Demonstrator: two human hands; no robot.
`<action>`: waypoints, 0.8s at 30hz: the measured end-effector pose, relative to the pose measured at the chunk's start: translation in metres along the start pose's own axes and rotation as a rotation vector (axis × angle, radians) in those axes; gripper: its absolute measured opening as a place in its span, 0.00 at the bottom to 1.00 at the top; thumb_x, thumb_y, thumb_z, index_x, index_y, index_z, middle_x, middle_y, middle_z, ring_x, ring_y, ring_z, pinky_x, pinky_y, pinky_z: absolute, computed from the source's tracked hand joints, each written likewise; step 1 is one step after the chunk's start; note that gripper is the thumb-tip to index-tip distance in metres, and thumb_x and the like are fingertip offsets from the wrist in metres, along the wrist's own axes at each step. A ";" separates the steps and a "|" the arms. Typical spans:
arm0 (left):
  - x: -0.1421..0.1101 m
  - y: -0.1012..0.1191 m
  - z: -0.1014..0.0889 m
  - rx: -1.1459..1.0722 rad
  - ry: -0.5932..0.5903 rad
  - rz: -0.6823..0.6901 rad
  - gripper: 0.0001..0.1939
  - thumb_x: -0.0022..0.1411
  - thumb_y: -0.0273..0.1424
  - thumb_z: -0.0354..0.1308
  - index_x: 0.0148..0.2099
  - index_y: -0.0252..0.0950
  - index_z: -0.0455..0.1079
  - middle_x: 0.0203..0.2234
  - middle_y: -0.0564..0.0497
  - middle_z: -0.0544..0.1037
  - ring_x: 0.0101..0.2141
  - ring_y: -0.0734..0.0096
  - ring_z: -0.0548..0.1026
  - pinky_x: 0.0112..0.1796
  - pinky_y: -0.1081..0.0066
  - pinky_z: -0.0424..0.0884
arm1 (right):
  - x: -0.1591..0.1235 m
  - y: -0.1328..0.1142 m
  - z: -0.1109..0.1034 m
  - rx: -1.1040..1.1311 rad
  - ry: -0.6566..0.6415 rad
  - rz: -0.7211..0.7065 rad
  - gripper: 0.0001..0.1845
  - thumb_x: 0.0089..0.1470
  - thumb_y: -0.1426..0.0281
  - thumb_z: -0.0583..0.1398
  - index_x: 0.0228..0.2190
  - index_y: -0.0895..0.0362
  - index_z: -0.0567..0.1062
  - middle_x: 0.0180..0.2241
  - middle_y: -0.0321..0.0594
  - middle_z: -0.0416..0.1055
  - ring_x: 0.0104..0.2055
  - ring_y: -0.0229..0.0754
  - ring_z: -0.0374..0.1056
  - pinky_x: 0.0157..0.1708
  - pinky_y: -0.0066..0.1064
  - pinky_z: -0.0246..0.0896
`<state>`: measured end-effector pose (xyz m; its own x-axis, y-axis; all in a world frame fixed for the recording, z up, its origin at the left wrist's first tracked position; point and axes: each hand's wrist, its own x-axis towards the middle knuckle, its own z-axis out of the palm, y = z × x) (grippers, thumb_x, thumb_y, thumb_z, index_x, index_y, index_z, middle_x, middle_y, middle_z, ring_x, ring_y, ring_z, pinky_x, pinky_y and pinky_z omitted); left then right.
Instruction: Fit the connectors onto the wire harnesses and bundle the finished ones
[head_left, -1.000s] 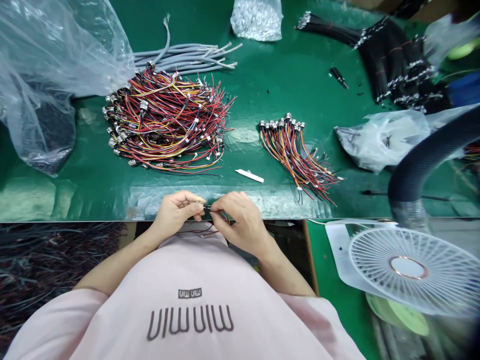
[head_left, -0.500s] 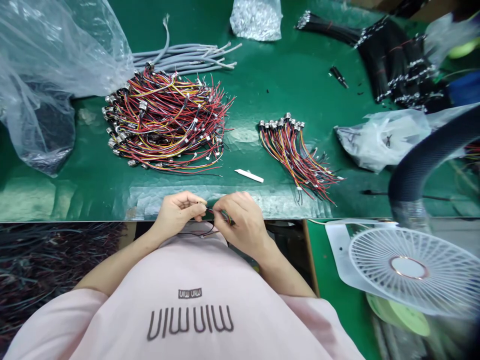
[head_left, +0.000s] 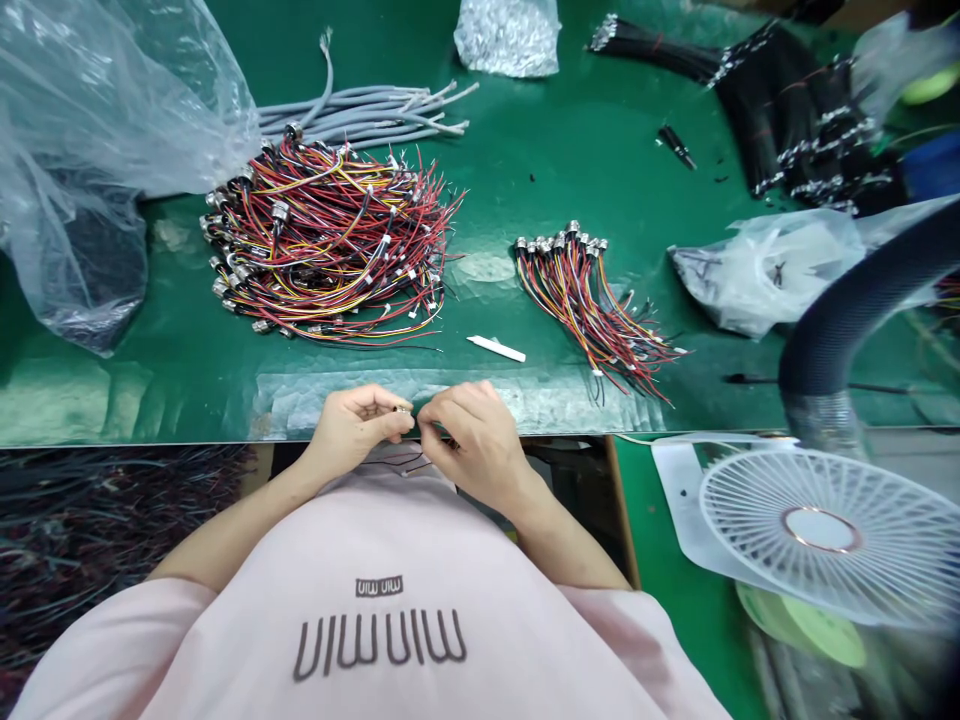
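Note:
At the bench's front edge my left hand [head_left: 358, 424] pinches a small metal connector [head_left: 403, 409] between thumb and forefinger. Close beside it my right hand [head_left: 472, 435] has its fingers closed on thin wires, mostly hidden by the fingers. Dark wire ends [head_left: 397, 461] hang below, between the hands and the pink shirt. Beyond my hands a white pen-shaped stick [head_left: 496, 348] lies on the green bench mat. A large pile of wired connectors [head_left: 330, 240] lies to the left, and a smaller bunch of wired connectors [head_left: 592, 300] to the right.
Grey cables [head_left: 367, 112] lie behind the large pile. Plastic bags stand at the left [head_left: 112, 130] and right [head_left: 772, 265]. Black wire bundles [head_left: 780, 110] occupy the back right. A white fan [head_left: 821, 530] and a thick black hose [head_left: 832, 330] stand near my right side.
My right hand's fingertips have shifted slightly left, nearer my left hand. The metal connector shows more clearly in my left fingers, and less of the coloured wire is visible.

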<state>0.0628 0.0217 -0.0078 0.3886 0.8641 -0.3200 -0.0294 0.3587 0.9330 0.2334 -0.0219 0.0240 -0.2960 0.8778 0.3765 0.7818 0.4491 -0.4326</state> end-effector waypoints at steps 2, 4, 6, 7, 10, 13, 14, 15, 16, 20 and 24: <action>0.000 0.000 0.000 -0.017 -0.001 -0.013 0.11 0.45 0.34 0.70 0.29 0.32 0.76 0.16 0.53 0.77 0.18 0.75 0.73 0.22 0.76 0.69 | 0.001 0.001 -0.002 -0.009 -0.031 -0.008 0.08 0.57 0.76 0.55 0.27 0.56 0.70 0.27 0.36 0.73 0.32 0.38 0.64 0.35 0.32 0.51; 0.001 0.000 -0.001 -0.030 0.005 -0.025 0.11 0.46 0.35 0.69 0.29 0.32 0.75 0.16 0.52 0.77 0.18 0.75 0.73 0.22 0.76 0.69 | 0.002 0.003 -0.004 -0.016 -0.055 -0.012 0.06 0.57 0.75 0.56 0.29 0.57 0.71 0.28 0.37 0.73 0.32 0.39 0.64 0.35 0.33 0.51; 0.001 -0.001 -0.002 -0.029 0.006 -0.024 0.11 0.46 0.35 0.69 0.29 0.32 0.75 0.16 0.53 0.77 0.17 0.74 0.73 0.22 0.76 0.70 | 0.002 0.003 -0.005 -0.025 -0.058 -0.019 0.06 0.56 0.75 0.56 0.29 0.57 0.71 0.28 0.37 0.72 0.32 0.39 0.63 0.34 0.33 0.50; 0.002 -0.001 -0.003 -0.027 0.002 -0.022 0.11 0.46 0.35 0.69 0.29 0.32 0.75 0.15 0.53 0.77 0.17 0.74 0.73 0.22 0.76 0.70 | 0.002 0.004 -0.004 -0.029 -0.053 -0.025 0.06 0.56 0.76 0.56 0.28 0.57 0.71 0.27 0.36 0.72 0.31 0.39 0.63 0.34 0.33 0.49; 0.001 -0.002 -0.003 -0.029 -0.008 -0.017 0.13 0.46 0.36 0.70 0.30 0.32 0.76 0.15 0.52 0.76 0.17 0.74 0.73 0.22 0.76 0.70 | 0.001 0.003 0.000 -0.030 -0.036 -0.022 0.08 0.56 0.76 0.55 0.26 0.56 0.70 0.25 0.36 0.70 0.30 0.38 0.61 0.33 0.32 0.48; 0.000 0.000 -0.003 -0.036 -0.006 -0.025 0.14 0.44 0.37 0.71 0.29 0.32 0.76 0.15 0.52 0.76 0.17 0.73 0.73 0.22 0.75 0.70 | 0.001 0.003 0.003 0.003 -0.035 -0.003 0.08 0.55 0.77 0.55 0.25 0.56 0.69 0.25 0.35 0.70 0.30 0.38 0.60 0.33 0.32 0.48; 0.000 0.000 -0.002 -0.036 -0.006 -0.027 0.14 0.44 0.37 0.71 0.29 0.32 0.76 0.15 0.52 0.76 0.17 0.73 0.73 0.22 0.75 0.70 | 0.001 0.002 0.004 0.018 -0.033 -0.002 0.08 0.54 0.77 0.55 0.25 0.56 0.69 0.25 0.35 0.70 0.30 0.38 0.60 0.33 0.32 0.49; 0.000 0.001 -0.002 -0.035 -0.007 -0.027 0.14 0.43 0.37 0.71 0.29 0.33 0.75 0.15 0.52 0.76 0.17 0.73 0.73 0.22 0.75 0.70 | 0.002 0.002 0.005 0.033 -0.031 -0.001 0.08 0.54 0.77 0.55 0.25 0.56 0.69 0.25 0.35 0.69 0.30 0.38 0.60 0.33 0.32 0.49; 0.000 0.002 -0.002 -0.034 -0.006 -0.026 0.14 0.43 0.37 0.71 0.28 0.33 0.75 0.15 0.52 0.76 0.17 0.73 0.73 0.22 0.75 0.70 | 0.002 0.002 0.006 0.043 -0.028 0.001 0.08 0.53 0.78 0.55 0.25 0.56 0.69 0.24 0.35 0.69 0.29 0.37 0.60 0.33 0.32 0.49; 0.001 0.002 -0.003 -0.020 -0.016 -0.015 0.16 0.43 0.39 0.72 0.29 0.33 0.76 0.15 0.52 0.76 0.17 0.73 0.74 0.22 0.74 0.71 | 0.004 0.003 0.007 0.110 -0.040 0.036 0.08 0.52 0.78 0.55 0.24 0.56 0.69 0.23 0.34 0.68 0.29 0.37 0.61 0.32 0.32 0.50; 0.004 -0.004 -0.009 -0.049 -0.057 -0.007 0.18 0.46 0.42 0.71 0.32 0.32 0.77 0.18 0.50 0.79 0.19 0.71 0.76 0.24 0.73 0.72 | 0.008 0.011 0.002 0.436 -0.054 0.147 0.04 0.53 0.75 0.57 0.29 0.56 0.72 0.30 0.37 0.71 0.35 0.37 0.66 0.37 0.31 0.59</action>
<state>0.0559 0.0270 -0.0139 0.4408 0.8404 -0.3153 -0.0715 0.3830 0.9210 0.2383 -0.0101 0.0206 -0.2361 0.9398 0.2470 0.5168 0.3367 -0.7871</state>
